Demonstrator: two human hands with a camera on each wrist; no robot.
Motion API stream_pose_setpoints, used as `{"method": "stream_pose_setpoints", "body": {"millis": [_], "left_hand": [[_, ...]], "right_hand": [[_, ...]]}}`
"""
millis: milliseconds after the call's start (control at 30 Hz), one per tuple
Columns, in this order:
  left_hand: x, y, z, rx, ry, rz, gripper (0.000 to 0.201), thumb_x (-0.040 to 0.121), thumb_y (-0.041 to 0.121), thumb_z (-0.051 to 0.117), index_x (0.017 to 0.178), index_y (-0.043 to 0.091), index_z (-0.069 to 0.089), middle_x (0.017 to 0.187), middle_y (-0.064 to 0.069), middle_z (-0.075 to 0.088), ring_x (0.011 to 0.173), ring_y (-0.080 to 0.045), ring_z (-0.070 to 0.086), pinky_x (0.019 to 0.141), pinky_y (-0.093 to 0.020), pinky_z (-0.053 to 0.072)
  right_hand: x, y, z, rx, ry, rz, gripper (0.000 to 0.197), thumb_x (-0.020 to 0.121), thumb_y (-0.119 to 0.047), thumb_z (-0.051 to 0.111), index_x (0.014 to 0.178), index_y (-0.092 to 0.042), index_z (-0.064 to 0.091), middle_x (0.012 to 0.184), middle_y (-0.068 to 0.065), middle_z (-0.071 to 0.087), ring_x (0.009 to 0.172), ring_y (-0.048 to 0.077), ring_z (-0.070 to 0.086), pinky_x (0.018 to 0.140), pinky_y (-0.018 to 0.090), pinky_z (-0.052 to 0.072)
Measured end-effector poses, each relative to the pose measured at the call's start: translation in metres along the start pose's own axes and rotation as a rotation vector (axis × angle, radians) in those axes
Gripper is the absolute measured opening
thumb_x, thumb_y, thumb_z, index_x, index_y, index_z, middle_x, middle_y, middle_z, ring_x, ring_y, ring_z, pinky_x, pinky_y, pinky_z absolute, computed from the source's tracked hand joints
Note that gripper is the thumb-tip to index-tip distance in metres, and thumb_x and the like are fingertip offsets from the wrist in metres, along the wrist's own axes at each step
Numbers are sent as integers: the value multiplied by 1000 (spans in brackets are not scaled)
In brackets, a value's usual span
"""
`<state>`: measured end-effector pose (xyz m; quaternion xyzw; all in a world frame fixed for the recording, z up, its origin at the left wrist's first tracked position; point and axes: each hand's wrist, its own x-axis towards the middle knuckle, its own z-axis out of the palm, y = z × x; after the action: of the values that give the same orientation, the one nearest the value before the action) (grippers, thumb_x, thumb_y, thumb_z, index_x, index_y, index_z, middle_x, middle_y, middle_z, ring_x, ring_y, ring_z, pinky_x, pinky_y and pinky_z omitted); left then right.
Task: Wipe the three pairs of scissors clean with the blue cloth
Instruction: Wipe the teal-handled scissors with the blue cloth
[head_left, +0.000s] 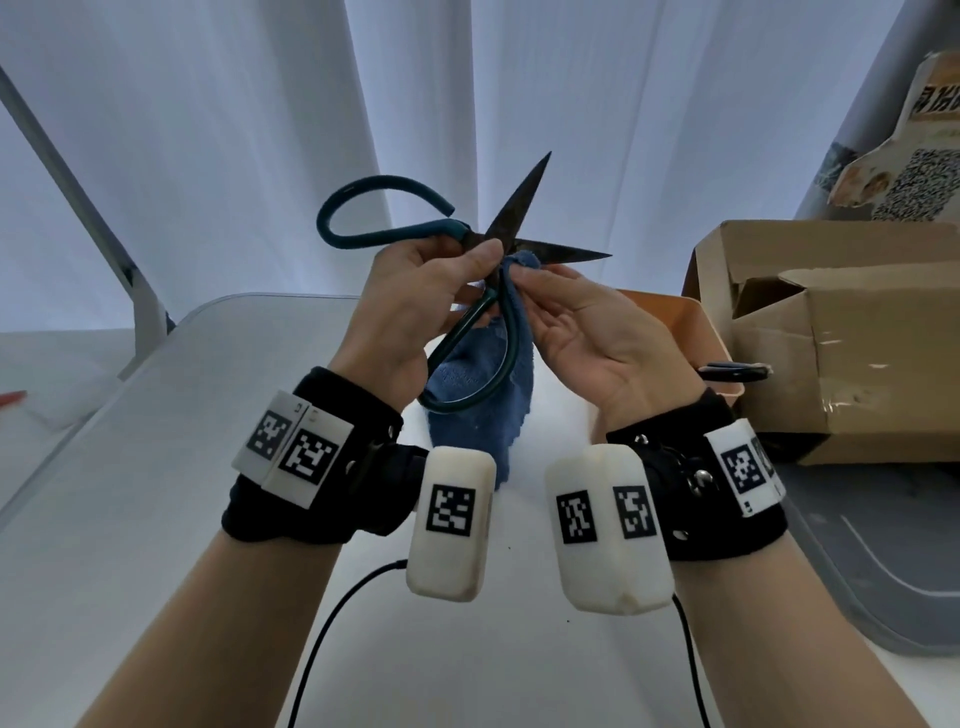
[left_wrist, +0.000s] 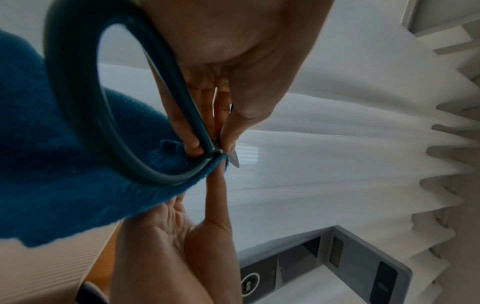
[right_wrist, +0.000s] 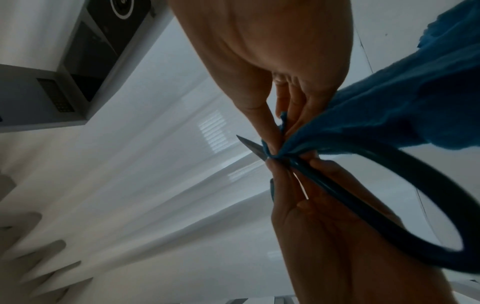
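The left hand (head_left: 415, 306) is gripping the opened scissors (head_left: 498, 228) near the pivot, raised above the table (head_left: 156, 467). The right hand (head_left: 587, 332) is pinching the blue cloth (head_left: 467, 400) against the blades' crossing.

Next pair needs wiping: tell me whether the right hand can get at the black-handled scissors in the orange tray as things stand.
Probably not yet. The right hand pinches the blue cloth against the teal scissors. The black-handled scissors lie uncovered in the orange tray just beside that wrist, so the way looks free once it lets go.
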<state>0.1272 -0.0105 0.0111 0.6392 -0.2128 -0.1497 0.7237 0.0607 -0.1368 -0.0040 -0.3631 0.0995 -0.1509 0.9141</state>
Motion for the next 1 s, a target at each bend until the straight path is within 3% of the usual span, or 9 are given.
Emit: {"method": "stream_pose_setpoints", "body": {"millis": [67,133,367,467,533,600,800,1000], "left_hand": [[-2,-1,3,-5,-5,0,21,94,17,67,107,0,68,93,-8,72,75,-14,68,66,-22,54],[-3,-1,4,-2,-8,4,22,94,17,67,108,-1,67,92,-8,72,74,-14,68,65,-22,54],[-3,4,-1,29,-21,40,19,94,17,66,105,2,68,87,-6,71,74,-16,66,65,-23,55],[-3,5,-1,31,-20,59,22,94,17,67,106,-1,67,86,-5,72,74,-16,67,65,-23,55],[-3,4,1,39,-11,75,25,94,17,67,107,-3,66,88,-7,72,74,-16,68,65,-23,55],[-4,4,3,47,-1,88,21,94,16,67,104,-2,67,88,-9,72,74,-16,68,64,-23,56],[-4,9,-3,76,-12,113,13,94,16,66,101,5,67,89,-6,72,73,-15,68,64,-23,55],[-5,5,1,104,-26,119,10,94,16,67,97,6,67,86,-7,71,73,-14,68,64,-23,56]], "right_hand": [[-1,1,0,-54,33,-25,55,76,4,74,128,-1,54,103,17,69,87,23,70,86,32,61],[-2,0,0,-85,63,-36,40,84,4,72,120,-3,55,94,14,71,82,20,70,77,30,63],[-3,1,5,-28,94,-60,32,86,6,69,112,-4,55,75,7,69,60,13,66,61,18,58],[-3,0,6,-23,94,-85,32,86,6,69,114,-3,56,77,8,69,60,12,66,60,18,56],[-4,0,6,-30,75,-97,34,86,6,68,116,-3,55,80,10,70,65,14,67,67,24,58],[-5,1,6,-51,48,-98,36,86,6,68,119,-2,55,84,12,71,70,17,69,66,27,60],[-3,-3,2,-100,66,-74,34,85,1,71,115,-7,57,92,8,72,76,13,68,62,20,54],[-2,-2,0,-173,59,-57,35,84,0,72,117,-4,60,95,9,70,74,13,67,68,22,52]]}}
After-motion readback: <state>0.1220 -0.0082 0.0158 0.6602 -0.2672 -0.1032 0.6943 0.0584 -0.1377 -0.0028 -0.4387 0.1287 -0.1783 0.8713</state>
